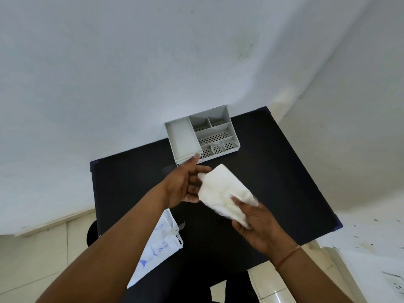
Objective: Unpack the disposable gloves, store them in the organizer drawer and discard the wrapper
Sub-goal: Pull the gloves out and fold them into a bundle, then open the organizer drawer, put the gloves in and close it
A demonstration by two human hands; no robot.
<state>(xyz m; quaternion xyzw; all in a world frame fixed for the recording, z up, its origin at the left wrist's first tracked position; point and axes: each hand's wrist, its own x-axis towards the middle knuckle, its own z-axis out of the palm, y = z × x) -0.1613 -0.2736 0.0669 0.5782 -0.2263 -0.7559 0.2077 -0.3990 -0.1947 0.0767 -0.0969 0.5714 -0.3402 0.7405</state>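
Note:
A folded white stack of disposable gloves (220, 189) hangs above the black table (273, 171). My right hand (255, 224) grips its near end, thumb on top. My left hand (181, 184) is open with its fingers against the stack's left edge. The white organizer (231, 130) stands at the table's far edge against the wall, with its drawer (182, 136) pulled out on the left and showing nothing inside. The white and blue wrapper (159, 248) lies on the table's near left part, under my left forearm.
The organizer's right side has several perforated compartments (215, 137). White walls close in behind and to the right. A tiled floor (32, 270) shows at the left and bottom right. A dark round object (91, 234) sits below the table's left edge.

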